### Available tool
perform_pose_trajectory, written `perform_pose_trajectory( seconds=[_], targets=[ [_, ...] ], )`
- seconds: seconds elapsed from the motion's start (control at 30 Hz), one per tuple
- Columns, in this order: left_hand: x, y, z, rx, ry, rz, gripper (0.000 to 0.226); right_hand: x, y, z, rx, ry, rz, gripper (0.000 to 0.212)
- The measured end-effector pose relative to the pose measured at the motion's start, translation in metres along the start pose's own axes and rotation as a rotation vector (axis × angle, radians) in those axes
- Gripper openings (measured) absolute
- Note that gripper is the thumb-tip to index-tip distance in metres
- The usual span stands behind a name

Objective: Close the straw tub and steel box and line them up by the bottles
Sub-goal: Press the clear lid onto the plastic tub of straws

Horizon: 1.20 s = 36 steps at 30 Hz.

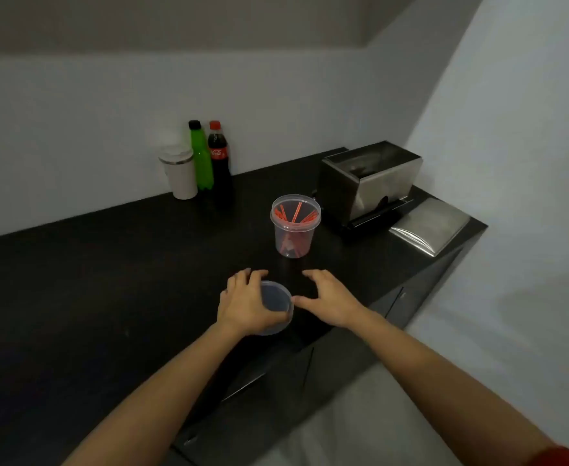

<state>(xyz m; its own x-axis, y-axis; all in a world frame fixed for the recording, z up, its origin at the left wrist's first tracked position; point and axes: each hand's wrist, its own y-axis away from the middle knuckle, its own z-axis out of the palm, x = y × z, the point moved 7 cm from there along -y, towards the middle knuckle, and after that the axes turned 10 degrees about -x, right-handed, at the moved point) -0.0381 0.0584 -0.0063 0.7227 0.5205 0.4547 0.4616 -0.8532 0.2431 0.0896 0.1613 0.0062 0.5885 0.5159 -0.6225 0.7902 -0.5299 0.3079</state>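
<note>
With the round translucent plastic lid [276,306] being gripped by the left hand [247,302] and the right hand [330,299] being held spread and empty, the open clear straw tub [294,227] at twelve o'clock is being risked: a crooked press could tip it.

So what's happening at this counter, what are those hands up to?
A person is tidying a dark counter. Their left hand is gripping a round clear lid, while the right hand hovers open beside it. Just beyond stands the straw tub, still open with red straws inside. Further right, the steel box is open too, its steel lid lying next to it. A green bottle, a cola bottle and a white tumbler wait by the wall.
</note>
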Motion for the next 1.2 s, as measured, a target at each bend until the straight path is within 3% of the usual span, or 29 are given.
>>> perform_pose_trajectory(
  seconds=[0.33, 0.53, 0.7, 0.9, 1.03, 1.2],
  targets=[
    [-0.004, -0.005, 0.019, -0.083, -0.081, -0.039, 0.115, 0.013, -0.018, 0.033, -0.016, -0.093, 0.044, 0.061],
    [0.004, -0.01, 0.018, -0.04, 0.047, -0.026, 0.117, 0.013, -0.022, 0.026, -0.023, -0.398, 0.109, 0.048],
    [0.016, -0.015, 0.002, 0.058, 0.066, 0.041, 0.116, 0.01, -0.02, 0.016, -0.022, -0.849, 0.171, 0.049],
    [0.028, -0.017, -0.024, 0.101, 0.147, 0.127, 0.116, -0.007, -0.019, -0.02, 0.025, -0.92, 0.087, 0.041],
    [0.035, -0.02, -0.047, 0.149, 0.39, 0.205, 0.094, -0.016, -0.02, -0.048, 0.078, -0.941, 0.013, 0.03],
    [0.029, -0.038, -0.069, 0.234, 0.743, 0.09, 0.058, -0.023, -0.03, -0.085, 0.127, -0.963, -0.08, 0.027]
  ],
)
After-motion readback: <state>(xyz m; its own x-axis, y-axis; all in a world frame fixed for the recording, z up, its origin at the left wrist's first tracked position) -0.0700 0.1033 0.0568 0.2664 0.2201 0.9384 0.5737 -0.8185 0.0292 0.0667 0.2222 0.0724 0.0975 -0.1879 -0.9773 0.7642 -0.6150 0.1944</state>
